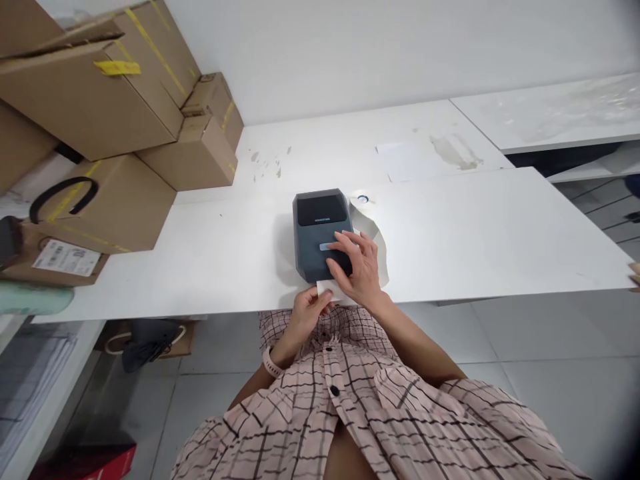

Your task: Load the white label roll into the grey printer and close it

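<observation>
A dark grey label printer (314, 257) stands on the white table near its front edge. From its front edge a piece of white label paper (325, 287) sticks out, and my left hand (306, 312) pinches it between thumb and fingers. My right hand (363, 270) rests over the printer's right front part, fingers apart, with the fingertips near a small pale blue panel (327, 247). Beside the printer on the right curls a pale backing strip (379, 250), partly hidden by my right hand. Just behind it lies a small round piece with a dark blue ring (363, 199).
Cardboard boxes (125, 100) are stacked on the table's left side, with a black curved band (63, 193) among them. A white sheet (400, 162) lies toward the wall. The table's front edge (475, 295) runs close to my body. A shelf (590, 160) opens at the right.
</observation>
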Available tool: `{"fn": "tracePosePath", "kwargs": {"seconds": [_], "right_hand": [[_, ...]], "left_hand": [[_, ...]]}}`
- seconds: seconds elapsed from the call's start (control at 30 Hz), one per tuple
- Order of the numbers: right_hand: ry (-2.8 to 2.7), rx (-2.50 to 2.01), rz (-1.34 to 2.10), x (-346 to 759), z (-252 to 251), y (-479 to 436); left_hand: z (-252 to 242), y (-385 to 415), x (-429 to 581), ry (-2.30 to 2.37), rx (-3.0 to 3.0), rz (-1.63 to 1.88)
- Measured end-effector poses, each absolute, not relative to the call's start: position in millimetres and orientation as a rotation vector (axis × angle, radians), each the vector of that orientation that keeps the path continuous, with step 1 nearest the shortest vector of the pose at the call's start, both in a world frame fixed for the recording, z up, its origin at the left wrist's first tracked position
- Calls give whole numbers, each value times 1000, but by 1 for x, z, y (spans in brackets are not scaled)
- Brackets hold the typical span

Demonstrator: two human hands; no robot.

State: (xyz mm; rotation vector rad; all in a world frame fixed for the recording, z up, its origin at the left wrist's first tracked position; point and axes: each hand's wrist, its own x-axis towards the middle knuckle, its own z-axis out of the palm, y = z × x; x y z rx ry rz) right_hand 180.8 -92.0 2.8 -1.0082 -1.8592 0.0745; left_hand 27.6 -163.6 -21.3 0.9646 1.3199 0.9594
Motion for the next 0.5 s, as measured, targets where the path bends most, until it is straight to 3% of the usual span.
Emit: {"fn": "tracePosePath", "kwargs": {"seconds": [0.1, 0.23, 0.33, 0.5], "right_hand": [[-1947, -1022, -51, 176, 12, -94], [-2090, -1050, -145, 170, 20, -94], [-2073, -1049, 18, 172, 16, -91], [-1639, -1072, 500, 186, -2, -93]], "left_hand": [[-24, -167, 9, 1356, 1042, 957], [-17, -162, -9, 1633, 1094, 1233], [-8, -150, -4, 1668, 1159, 1408], [0, -136, 11, 1429, 1220, 1392]]}}
